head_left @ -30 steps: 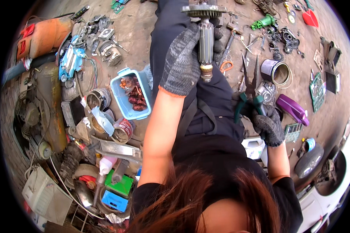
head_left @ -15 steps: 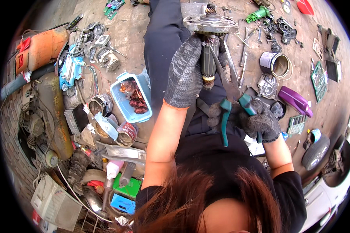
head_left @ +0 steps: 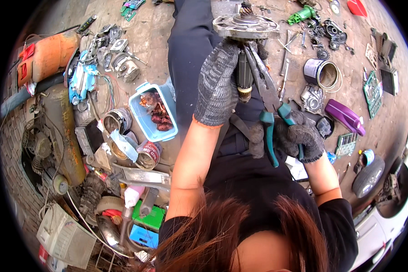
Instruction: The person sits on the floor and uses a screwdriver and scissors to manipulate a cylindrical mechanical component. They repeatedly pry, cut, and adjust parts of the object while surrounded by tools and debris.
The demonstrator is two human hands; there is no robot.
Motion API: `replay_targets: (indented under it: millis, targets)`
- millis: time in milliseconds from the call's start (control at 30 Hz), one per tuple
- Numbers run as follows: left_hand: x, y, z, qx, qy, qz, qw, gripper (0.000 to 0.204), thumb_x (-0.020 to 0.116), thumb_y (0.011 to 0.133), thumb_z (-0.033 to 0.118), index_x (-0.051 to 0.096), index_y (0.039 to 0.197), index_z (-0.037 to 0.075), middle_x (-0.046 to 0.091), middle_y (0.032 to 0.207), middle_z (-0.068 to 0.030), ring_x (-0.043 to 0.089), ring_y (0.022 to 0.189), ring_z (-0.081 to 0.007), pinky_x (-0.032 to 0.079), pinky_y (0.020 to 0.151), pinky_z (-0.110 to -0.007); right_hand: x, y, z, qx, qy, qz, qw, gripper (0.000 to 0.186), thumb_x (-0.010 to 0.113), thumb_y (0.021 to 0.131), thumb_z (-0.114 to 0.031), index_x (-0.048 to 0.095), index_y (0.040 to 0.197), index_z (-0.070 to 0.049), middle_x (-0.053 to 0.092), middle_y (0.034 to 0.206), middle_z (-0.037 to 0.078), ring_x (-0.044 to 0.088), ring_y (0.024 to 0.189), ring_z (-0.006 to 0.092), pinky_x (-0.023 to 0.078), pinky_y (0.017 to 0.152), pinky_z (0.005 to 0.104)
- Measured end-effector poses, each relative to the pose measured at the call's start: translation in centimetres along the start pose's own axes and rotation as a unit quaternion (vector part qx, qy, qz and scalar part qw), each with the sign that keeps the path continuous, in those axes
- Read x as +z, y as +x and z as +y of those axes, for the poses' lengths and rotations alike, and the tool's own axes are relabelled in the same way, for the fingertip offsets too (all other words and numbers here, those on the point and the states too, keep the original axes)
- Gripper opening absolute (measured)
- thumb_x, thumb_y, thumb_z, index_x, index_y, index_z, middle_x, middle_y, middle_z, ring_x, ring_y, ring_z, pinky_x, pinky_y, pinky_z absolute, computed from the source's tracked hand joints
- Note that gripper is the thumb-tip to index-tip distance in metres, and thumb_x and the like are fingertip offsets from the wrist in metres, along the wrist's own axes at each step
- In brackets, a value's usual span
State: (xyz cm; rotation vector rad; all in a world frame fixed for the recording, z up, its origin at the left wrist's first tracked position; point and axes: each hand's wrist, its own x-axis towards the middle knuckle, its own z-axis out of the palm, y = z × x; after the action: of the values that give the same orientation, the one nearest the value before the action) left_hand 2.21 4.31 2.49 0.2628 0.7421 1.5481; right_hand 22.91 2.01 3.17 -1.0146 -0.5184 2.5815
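Observation:
My left hand point(head_left: 216, 86), in a grey knit glove with an orange cuff, is wrapped round a motor armature point(head_left: 244, 75) held upright. A round metal end plate point(head_left: 246, 31) with a gear tip sits on its upper end, and a copper-coloured commutator shows at the bottom. In my right hand point(head_left: 301, 141), also gloved, is a pair of long-nose pliers point(head_left: 269, 96) with teal handles. Their handles are spread and their jaws point up, slightly apart. The jaw tips lie close under the plate, beside the armature; I cannot tell whether they touch it.
To the left stands a light-blue tub point(head_left: 169, 105) of copper windings, near open tins point(head_left: 148, 155) and an orange gas cylinder point(head_left: 50, 58). At right are a white tin point(head_left: 311, 71), a purple casing point(head_left: 343, 117), circuit boards point(head_left: 372, 96) and loose tools point(head_left: 284, 67).
The pliers have moved up and slightly right, their jaws closer together and their tips nearer the end plate. My left hand still holds the armature, shifted only slightly.

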Motion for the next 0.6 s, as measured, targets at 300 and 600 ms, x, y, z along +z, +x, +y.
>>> replay_targets:
  millis: [300, 600]
  targets:
    - [0.9, -0.4, -0.8, 0.0, 0.044, 0.054, 0.998, 0.026, 0.052, 0.09, 0.024, 0.058, 0.102, 0.002, 0.062, 0.085, -0.0037, 0.059, 0.073, -0.009, 0.048, 0.063, -0.022, 2.9, 0.3, 0.0, -0.033, -0.129, 0.085, 0.988, 0.028, 0.06, 0.079, -0.023, 0.057, 0.094, 0.001, 0.053, 0.06, 0.002, 0.044, 0.046, 0.007, 0.033, 0.042, 0.0203]
    - [0.2, 1.3, -2.5, 0.064, 0.196, 0.093, 0.974, 0.023, 0.052, 0.09, 0.025, 0.058, 0.099, 0.004, 0.059, 0.079, -0.0024, 0.057, 0.068, -0.0095, 0.047, 0.059, -0.023, 2.6, -0.3, 1.0, -0.047, -0.088, 0.12, 0.988, 0.028, 0.062, 0.077, -0.024, 0.054, 0.094, -0.003, 0.052, 0.066, 0.004, 0.049, 0.052, 0.0144, 0.039, 0.047, 0.0266]
